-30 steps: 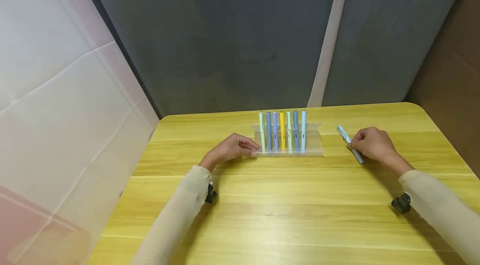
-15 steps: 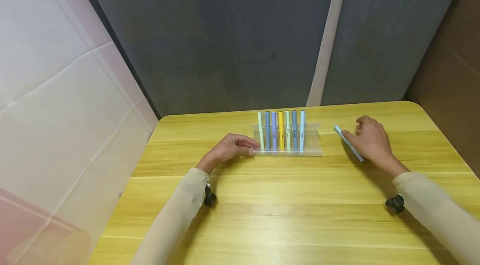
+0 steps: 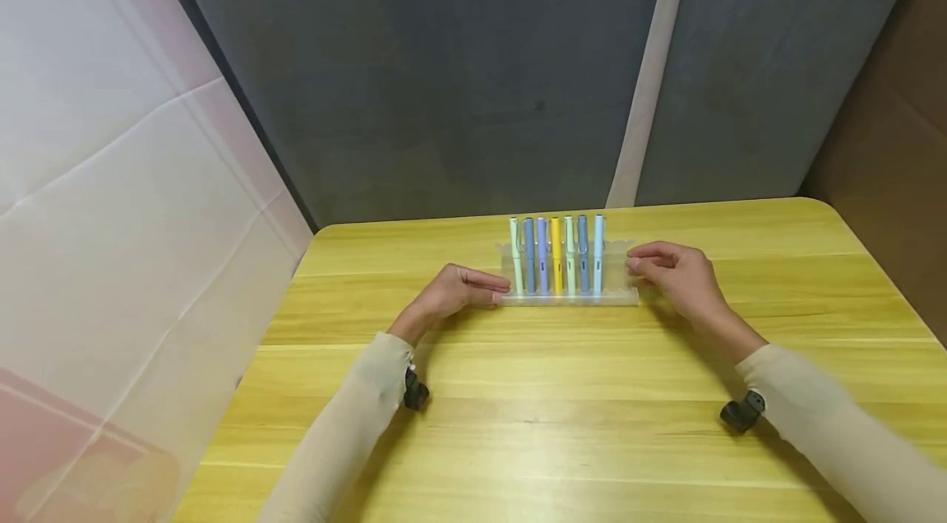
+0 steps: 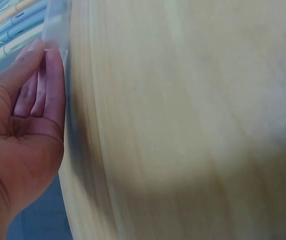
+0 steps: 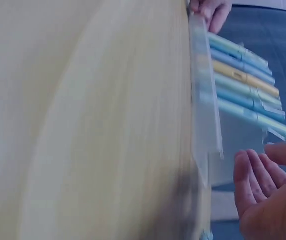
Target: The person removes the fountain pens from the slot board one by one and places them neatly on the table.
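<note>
A clear plastic pen stand (image 3: 617, 276) on the table holds several capped pens upright in a row: pale green, blue, purple, yellow (image 3: 557, 260) and, at the right end, light blue (image 3: 598, 256). My left hand (image 3: 462, 291) pinches the stand's left end between thumb and fingertips; the left wrist view shows the stand's front lip (image 4: 57, 25) at those fingertips. My right hand (image 3: 682, 276) reaches to the stand's right edge, fingers loosely bent and holding nothing. In the right wrist view, its fingers (image 5: 255, 175) are close beside the stand's end (image 5: 228, 170). The loose light blue pen is mostly hidden behind this hand.
The wood-grain table (image 3: 518, 424) ends at a dark grey curtain-like backing (image 3: 444, 95) with a pale strip (image 3: 644, 112). A whitish panel (image 3: 133, 178) stands left and a brown one (image 3: 888, 112) right. Each sleeve bears a small black wrist camera (image 3: 742, 412).
My right hand has let go of the loose light blue pen and moved left to the stand's right edge. The left hand stays at the stand's left end.
</note>
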A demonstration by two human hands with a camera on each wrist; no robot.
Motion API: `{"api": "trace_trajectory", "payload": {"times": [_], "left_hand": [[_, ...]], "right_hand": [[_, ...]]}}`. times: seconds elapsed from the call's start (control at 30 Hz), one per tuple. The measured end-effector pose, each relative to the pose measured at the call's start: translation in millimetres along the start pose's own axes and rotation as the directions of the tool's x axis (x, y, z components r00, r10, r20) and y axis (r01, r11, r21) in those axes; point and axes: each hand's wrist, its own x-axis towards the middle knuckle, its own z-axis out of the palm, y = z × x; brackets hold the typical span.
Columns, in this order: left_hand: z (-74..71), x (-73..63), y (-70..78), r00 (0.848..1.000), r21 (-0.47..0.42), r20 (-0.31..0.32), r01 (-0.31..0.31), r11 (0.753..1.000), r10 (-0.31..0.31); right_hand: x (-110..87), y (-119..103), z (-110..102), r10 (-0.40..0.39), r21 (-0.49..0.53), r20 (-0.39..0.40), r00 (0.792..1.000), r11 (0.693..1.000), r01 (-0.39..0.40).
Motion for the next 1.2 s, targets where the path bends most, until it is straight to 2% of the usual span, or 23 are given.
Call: {"api": "trace_trajectory", "payload": {"times": [0.07,0.13,0.37,0.6,0.7,0.83,1.03,1.2], "left_hand": [[0.3,0.1,-0.5,1.0,-0.032,-0.002,0.004,0.999,-0.004],[0.5,0.0,-0.7,1.0,-0.045,-0.011,0.006,0.999,-0.006],[0.7,-1.6,-0.4,1.0,-0.003,-0.028,-0.001,1.0,0.0],[1.3,-2.6,1.1,0.999,0.068,-0.038,0.003,0.998,-0.001],[1.7,-3.0,-0.2,0.999,0.071,-0.045,0.005,0.997,-0.001],[1.4,-4.3,-1.5,0.999,0.055,-0.037,0.001,0.998,0.001],[0.7,-4.9,-3.1,1.0,0.038,-0.021,-0.006,0.999,0.006],[1.4,-4.1,-2.2,1.0,0.029,-0.026,0.005,1.0,-0.004]], "right_hand": [[0.6,-2,9,0.022,0.062,0.026,0.999,0.998,-0.023],[1.9,-3,17,0.026,0.076,0.049,0.998,0.997,-0.03],[7.5,-13,39,0.014,0.037,0.065,0.998,0.999,-0.017],[12.2,-14,46,0.036,-0.028,0.04,0.999,0.999,-0.034],[14.2,-13,47,0.042,-0.043,0.019,0.999,0.998,-0.041],[15.2,-15,47,0.053,-0.015,-0.009,0.999,0.998,-0.053],[14.1,-20,37,0.043,0.133,-0.017,0.999,0.99,-0.041],[11.1,-21,13,0.005,0.248,-0.04,0.999,0.969,0.005]]}}
